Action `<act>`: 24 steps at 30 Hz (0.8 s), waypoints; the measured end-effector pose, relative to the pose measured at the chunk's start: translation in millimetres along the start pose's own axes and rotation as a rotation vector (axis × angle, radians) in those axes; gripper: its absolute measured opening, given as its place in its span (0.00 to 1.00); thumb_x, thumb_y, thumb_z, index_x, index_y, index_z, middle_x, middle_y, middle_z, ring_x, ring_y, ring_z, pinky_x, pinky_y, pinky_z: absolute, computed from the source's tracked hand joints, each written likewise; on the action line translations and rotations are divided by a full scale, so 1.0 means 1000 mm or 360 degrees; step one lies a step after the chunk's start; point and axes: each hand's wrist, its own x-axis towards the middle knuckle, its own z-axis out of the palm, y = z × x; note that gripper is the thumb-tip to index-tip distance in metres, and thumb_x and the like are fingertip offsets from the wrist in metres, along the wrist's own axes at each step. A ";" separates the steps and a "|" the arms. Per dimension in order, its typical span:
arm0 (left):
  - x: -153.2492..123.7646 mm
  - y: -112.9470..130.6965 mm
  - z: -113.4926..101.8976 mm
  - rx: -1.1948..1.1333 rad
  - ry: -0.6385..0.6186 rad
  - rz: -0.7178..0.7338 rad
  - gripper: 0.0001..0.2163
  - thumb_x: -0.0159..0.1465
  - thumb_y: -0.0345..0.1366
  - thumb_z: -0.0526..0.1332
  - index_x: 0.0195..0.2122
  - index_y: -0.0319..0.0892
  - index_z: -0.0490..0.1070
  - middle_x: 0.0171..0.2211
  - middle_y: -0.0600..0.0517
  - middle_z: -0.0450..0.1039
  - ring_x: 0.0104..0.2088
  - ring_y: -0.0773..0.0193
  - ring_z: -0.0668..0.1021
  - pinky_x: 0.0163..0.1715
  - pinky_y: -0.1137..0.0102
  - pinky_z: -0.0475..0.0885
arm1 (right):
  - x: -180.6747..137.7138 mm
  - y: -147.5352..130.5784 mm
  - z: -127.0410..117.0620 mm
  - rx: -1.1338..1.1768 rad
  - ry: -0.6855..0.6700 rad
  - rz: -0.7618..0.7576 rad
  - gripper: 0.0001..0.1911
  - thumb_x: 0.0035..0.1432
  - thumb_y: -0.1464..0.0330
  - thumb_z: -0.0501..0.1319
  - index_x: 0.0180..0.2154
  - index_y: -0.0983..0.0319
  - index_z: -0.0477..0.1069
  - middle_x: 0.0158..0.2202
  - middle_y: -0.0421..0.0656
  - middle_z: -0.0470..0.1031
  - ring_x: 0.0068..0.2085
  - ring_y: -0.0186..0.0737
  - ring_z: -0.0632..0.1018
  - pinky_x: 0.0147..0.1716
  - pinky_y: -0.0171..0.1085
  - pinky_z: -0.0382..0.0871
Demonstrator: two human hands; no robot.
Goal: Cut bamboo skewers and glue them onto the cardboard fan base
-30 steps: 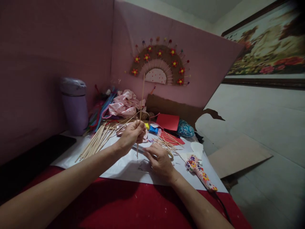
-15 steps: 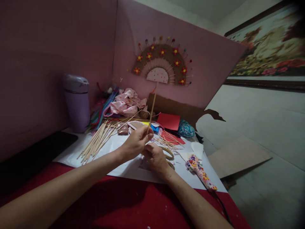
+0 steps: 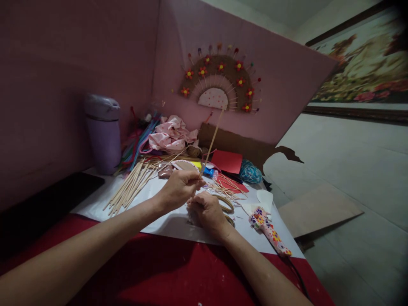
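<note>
A slim, straight wooden stick, pale and smooth, slants up and to the right at the center of the frame, its tip near a dotted half-circle piece at the middle of a fan-shaped brown band studded with red-and-yellow flowers. The fan is mounted on a pink panel in the upper part of the frame. More round wooden sticks lie in a loose bundle, left of center, on a smooth white sheet over a red cloth. Crumpled pink fabric and flat red card sit behind the hands, with a ball of blue-and-white yarn to the card's right. A flower-patterned, gun-shaped tool rests at lower right.

The left hand pinches the stick near its lower end between thumb and fingers. The right hand sits just below, fingers curled inward; how tightly they close, and on what, cannot be told. Two dull-gold loops show just beside it.

The left forearm reaches in from the lower left corner, the right from the lower right, both bare, bringing the hands close together over the sheet.
</note>
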 end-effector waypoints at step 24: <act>0.002 0.002 0.000 -0.0444 -0.0008 -0.0145 0.10 0.57 0.33 0.59 0.19 0.40 0.68 0.12 0.56 0.64 0.14 0.72 0.65 0.16 0.76 0.59 | 0.004 0.000 0.003 -0.0028 -0.0025 -0.0059 0.09 0.51 0.79 0.56 0.26 0.61 0.70 0.28 0.41 0.74 0.31 0.37 0.72 0.34 0.35 0.64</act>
